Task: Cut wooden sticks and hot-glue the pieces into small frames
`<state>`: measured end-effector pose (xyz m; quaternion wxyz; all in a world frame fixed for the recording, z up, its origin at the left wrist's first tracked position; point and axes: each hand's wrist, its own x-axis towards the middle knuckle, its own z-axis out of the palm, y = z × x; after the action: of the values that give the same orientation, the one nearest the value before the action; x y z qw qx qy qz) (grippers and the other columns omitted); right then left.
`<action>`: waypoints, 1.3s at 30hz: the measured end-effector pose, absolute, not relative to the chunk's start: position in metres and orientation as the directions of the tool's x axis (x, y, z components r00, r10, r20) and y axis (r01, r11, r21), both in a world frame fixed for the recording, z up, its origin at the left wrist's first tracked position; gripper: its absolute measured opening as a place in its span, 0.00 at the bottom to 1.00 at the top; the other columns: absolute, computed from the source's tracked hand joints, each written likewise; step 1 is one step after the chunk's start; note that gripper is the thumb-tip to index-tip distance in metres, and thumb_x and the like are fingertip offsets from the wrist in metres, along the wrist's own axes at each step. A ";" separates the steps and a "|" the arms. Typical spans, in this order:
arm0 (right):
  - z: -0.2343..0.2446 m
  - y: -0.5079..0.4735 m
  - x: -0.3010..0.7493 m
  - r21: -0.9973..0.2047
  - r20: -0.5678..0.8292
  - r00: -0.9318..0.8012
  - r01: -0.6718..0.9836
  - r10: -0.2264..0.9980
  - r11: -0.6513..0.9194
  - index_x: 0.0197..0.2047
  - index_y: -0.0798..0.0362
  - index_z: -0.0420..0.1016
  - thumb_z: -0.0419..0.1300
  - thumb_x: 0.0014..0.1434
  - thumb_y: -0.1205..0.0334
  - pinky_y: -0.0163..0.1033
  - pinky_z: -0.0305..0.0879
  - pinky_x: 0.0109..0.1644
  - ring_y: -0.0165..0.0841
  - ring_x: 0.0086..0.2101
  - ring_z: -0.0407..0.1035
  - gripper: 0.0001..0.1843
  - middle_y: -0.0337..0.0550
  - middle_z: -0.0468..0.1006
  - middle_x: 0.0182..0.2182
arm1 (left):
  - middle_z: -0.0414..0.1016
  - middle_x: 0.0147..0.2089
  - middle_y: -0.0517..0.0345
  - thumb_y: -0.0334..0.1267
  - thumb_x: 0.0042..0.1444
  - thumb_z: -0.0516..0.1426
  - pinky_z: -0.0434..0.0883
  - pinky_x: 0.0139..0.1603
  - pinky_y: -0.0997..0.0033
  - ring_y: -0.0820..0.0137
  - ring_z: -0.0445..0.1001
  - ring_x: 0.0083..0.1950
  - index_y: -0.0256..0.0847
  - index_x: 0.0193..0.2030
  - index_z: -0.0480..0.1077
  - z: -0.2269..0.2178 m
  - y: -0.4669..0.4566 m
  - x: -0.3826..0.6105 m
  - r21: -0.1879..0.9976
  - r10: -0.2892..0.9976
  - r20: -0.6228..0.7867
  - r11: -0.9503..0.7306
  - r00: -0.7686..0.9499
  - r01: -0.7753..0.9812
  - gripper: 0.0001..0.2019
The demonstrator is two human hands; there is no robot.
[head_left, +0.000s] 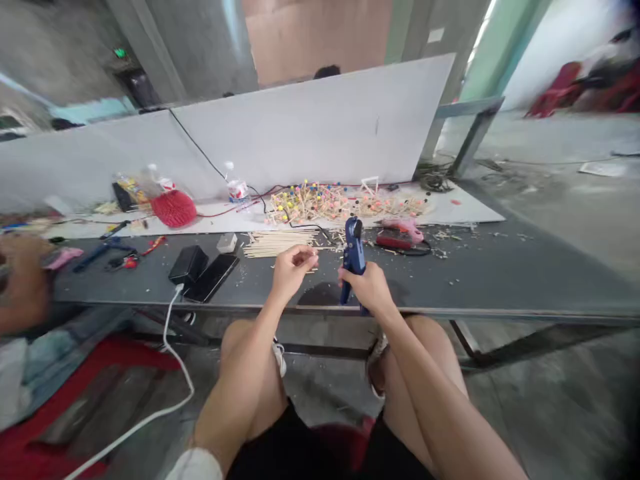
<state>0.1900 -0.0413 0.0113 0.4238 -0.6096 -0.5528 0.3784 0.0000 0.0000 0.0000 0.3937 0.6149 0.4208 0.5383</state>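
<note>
My right hand [367, 287] is wrapped round a blue hand cutter [354, 250], held upright above the front edge of the dark table [500, 273]. My left hand [293, 267] is just left of it, fingers pinched on a thin wooden stick whose tip pokes out toward the cutter. A bundle of loose wooden sticks [277, 243] lies on the table right behind my left hand. Farther back spreads a heap of sticks with coloured beads [325, 200].
A black box [187, 263] and phone [217, 275] with a white cable [173, 353] lie at left. A red knitted thing [174, 208], a water bottle [235, 187], pliers [117, 257] and a pink-red tool [400, 233] sit about. Another person's hand [20, 280] shows far left. A white board [310, 127] backs the table.
</note>
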 end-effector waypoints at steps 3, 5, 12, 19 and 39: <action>0.013 -0.041 0.190 -0.921 0.001 0.103 0.388 0.995 -0.039 0.27 0.54 0.77 0.61 0.54 0.58 0.34 0.64 0.37 0.36 0.30 0.76 0.09 0.43 0.80 0.24 | 0.79 0.34 0.54 0.45 0.52 0.65 0.72 0.29 0.76 0.72 0.76 0.29 0.36 0.38 0.74 0.005 -0.002 0.001 0.940 0.944 0.329 -0.330 0.025 0.090 0.14; 0.012 -0.040 0.190 -0.883 0.034 0.111 0.469 0.993 -0.022 0.27 0.53 0.76 0.60 0.56 0.56 0.35 0.63 0.35 0.36 0.29 0.76 0.11 0.44 0.80 0.24 | 0.78 0.32 0.55 0.47 0.53 0.65 0.71 0.26 0.76 0.72 0.75 0.26 0.36 0.38 0.72 0.008 -0.004 0.002 0.947 0.949 0.315 -0.316 0.021 0.066 0.15; 0.011 -0.043 0.194 -0.555 0.318 0.070 0.822 0.946 0.126 0.35 0.52 0.75 0.56 0.60 0.55 0.38 0.55 0.32 0.39 0.28 0.72 0.10 0.45 0.79 0.26 | 0.74 0.27 0.60 0.52 0.53 0.64 0.73 0.22 0.72 0.67 0.78 0.23 0.38 0.39 0.66 0.012 -0.012 0.005 0.971 0.967 0.237 -0.231 0.094 -0.067 0.19; 0.008 -0.042 0.200 -0.362 0.490 -0.047 0.897 0.870 0.253 0.46 0.56 0.72 0.58 0.58 0.60 0.39 0.59 0.39 0.40 0.37 0.71 0.14 0.51 0.78 0.39 | 0.76 0.28 0.54 0.46 0.51 0.67 0.76 0.27 0.71 0.66 0.79 0.26 0.32 0.37 0.74 0.018 -0.021 0.007 0.974 0.967 0.226 -0.221 0.115 -0.057 0.17; -0.003 -0.054 0.196 -0.204 0.370 -0.120 0.957 0.921 0.207 0.40 0.53 0.70 0.58 0.53 0.68 0.38 0.52 0.33 0.36 0.36 0.69 0.10 0.45 0.76 0.36 | 0.76 0.25 0.56 0.42 0.51 0.65 0.73 0.22 0.73 0.68 0.78 0.23 0.35 0.32 0.71 0.018 -0.033 0.014 0.977 0.975 0.207 -0.202 0.076 -0.065 0.12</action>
<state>0.1958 -0.0535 -0.0034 0.2126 -0.6282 -0.7473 -0.0419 0.0140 -0.0332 0.0182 0.4801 0.5546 0.4102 0.5419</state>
